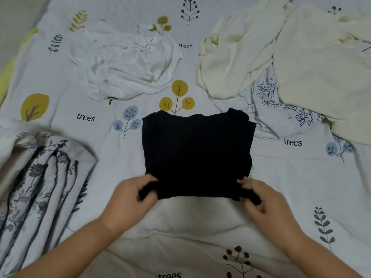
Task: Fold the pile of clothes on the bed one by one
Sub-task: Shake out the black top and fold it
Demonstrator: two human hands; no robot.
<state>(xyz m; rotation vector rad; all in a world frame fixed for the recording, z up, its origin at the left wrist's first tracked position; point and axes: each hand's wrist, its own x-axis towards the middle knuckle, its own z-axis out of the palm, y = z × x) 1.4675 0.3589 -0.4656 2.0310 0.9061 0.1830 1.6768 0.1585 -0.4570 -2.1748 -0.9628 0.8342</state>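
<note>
A black garment (pixel 197 153) lies folded into a rough square in the middle of the bed. My left hand (pixel 130 199) grips its near left corner, and my right hand (pixel 263 201) grips its near right corner, both slightly blurred. Farther back, a crumpled white dotted garment (pixel 128 67) lies at the centre left. A cream garment (pixel 241 55) is spread at the back right, with another cream piece (pixel 325 75) beside it. A pale shirt with cartoon drawings (pixel 281 109) lies partly under the cream ones.
The bed is covered by a white sheet printed with trees and leaves (pixel 200 227). A bundled quilt with a dark floral print (pixel 40 187) sits at the left edge.
</note>
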